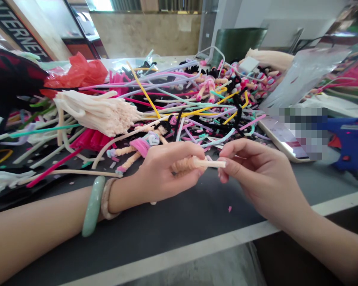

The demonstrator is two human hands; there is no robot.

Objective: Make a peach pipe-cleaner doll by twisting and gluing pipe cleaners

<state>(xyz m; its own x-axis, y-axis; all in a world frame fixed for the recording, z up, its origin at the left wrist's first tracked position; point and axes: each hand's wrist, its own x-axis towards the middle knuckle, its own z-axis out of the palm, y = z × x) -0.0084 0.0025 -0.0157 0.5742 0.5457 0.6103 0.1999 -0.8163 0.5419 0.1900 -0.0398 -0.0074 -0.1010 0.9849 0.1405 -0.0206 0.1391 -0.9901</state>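
My left hand (176,163), a green bangle on its wrist, is closed around a coiled cream pipe cleaner (183,165). A straight double end of the piece sticks out to the right. With thumb and fingertips my right hand (253,171) pinches at the tip of that end. The inner part of the coil is hidden by my left fingers. Just behind my left hand lies a small pipe-cleaner doll (140,146) with peach limbs and a pink and lilac body.
A bundle of cream pipe cleaners (98,111) lies at the left beside a red plastic bag (80,71). Loose coloured stems and another doll (208,87) are heaped behind. At right are a phone (282,139) and a blue glue gun (350,143).
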